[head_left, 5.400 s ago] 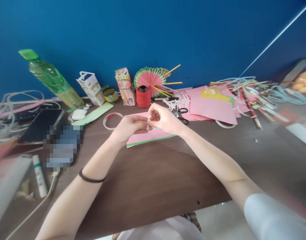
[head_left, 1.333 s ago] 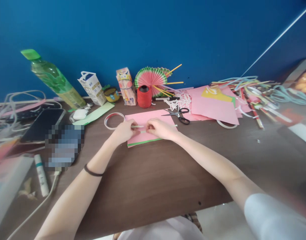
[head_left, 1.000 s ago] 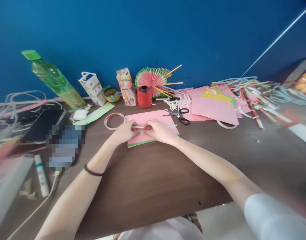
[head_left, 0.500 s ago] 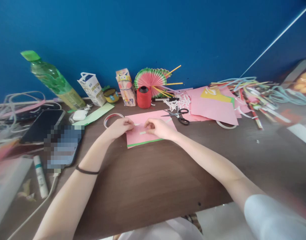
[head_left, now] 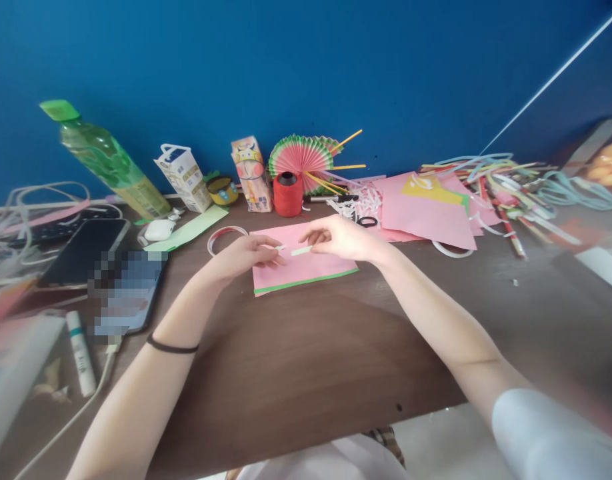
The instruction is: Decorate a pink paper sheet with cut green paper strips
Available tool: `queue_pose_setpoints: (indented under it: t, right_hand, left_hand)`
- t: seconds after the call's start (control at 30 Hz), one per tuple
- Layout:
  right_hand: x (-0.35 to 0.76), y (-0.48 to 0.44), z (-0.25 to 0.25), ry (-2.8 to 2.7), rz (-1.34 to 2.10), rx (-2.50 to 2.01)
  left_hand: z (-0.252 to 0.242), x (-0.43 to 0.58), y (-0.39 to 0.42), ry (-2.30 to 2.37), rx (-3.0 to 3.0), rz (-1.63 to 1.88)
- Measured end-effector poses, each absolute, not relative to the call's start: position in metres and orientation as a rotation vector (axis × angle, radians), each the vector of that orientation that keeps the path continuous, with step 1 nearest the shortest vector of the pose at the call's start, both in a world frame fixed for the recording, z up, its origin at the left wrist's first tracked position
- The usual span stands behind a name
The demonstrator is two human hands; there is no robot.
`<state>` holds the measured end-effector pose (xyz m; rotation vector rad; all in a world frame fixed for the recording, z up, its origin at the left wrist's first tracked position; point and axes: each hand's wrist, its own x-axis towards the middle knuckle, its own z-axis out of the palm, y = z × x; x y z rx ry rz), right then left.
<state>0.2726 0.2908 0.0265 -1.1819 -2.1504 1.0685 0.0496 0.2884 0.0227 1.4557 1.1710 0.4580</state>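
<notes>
A pink sheet of paper (head_left: 311, 270) with a green strip along its near edge lies flat on the desk. Above its left part, my left hand (head_left: 249, 257) is closed, with a small whitish scrap (head_left: 281, 247) at its fingertips. My right hand (head_left: 339, 239) pinches one end of a short pale strip (head_left: 301, 251) over the middle of the sheet. Behind this hand, the scissors (head_left: 369, 221) are mostly hidden; a black handle loop shows. A roll of tape (head_left: 215, 236) sits on the desk beyond my left hand.
Along the blue wall stand a green bottle (head_left: 103, 157), a carton (head_left: 185, 177), a red thread spool (head_left: 288, 197) and a folded paper fan (head_left: 301, 157). Pink sheets (head_left: 426, 213) and straws (head_left: 516, 193) lie right. Phones (head_left: 136, 287) and a marker (head_left: 81, 353) are at left.
My right hand has moved right and away from me, lifting the pale strip at an angle. My left hand has shifted slightly right, and a whitish scrap now shows at its fingertips.
</notes>
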Motion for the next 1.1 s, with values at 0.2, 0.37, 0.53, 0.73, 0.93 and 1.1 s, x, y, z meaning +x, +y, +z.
queue_pose_setpoints:
  t: [0.2,0.37,0.53,0.73,0.93,1.1]
  right_hand:
    - [0.269,0.282,0.047,-2.068,1.194,-1.071]
    - [0.267,0.281,0.047,-2.044,1.209,-1.097]
    - [0.267,0.281,0.044,-2.074,1.137,-1.112]
    - [0.266,0.281,0.042,-1.993,1.250,-1.005]
    - [0.267,0.284,0.038,-2.006,1.103,-1.165]
    - [0.268,0.285,0.040,-2.049,1.093,-1.270]
  left_hand:
    - [0.031,0.055,0.282,1.121,1.537,0.433]
    - [0.037,0.058,0.277,1.103,1.525,0.433]
    - [0.042,0.060,0.273,1.111,1.537,0.408]
    - [0.046,0.063,0.271,1.133,1.539,0.396]
    - [0.041,0.059,0.275,1.127,1.559,0.387]
    - [0.040,0.056,0.277,1.103,1.552,0.405]
